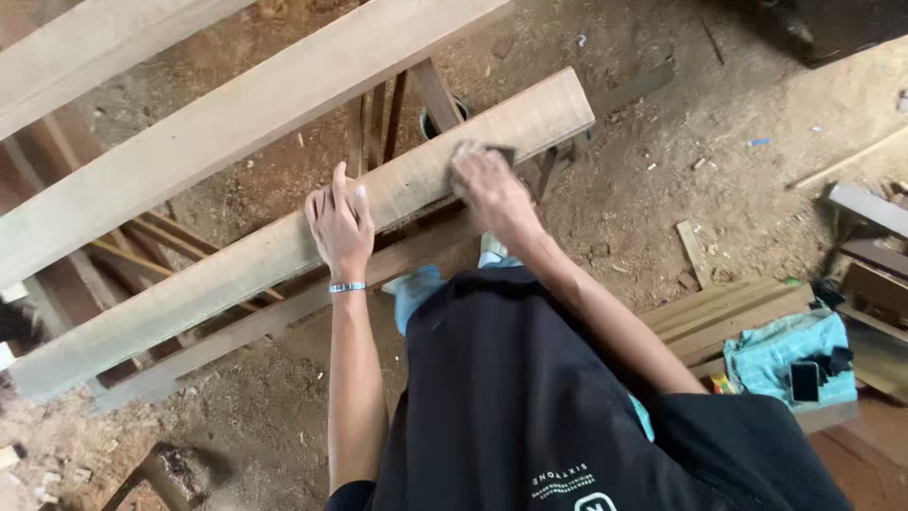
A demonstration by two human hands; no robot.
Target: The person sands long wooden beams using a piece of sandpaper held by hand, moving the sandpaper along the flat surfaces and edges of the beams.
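**Two hands on a long wooden plank**

The plank (284, 251) runs from 8 o'clock to 2 o'clock across the view. The left hand (342, 227) lies flat on it, fingers together and extended. At 1 o'clock from it, the right hand (492, 189) presses a sanding block (487, 151) onto the plank, fingers curled over it.

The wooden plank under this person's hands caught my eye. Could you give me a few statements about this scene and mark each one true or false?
1. The left hand lies flat on the plank. True.
2. The right hand is empty. False: it presses a small sanding pad on the plank.
3. A bracelet circles the left wrist. True.
4. The phone lies on the plank. False: it rests on a turquoise cloth at the right.
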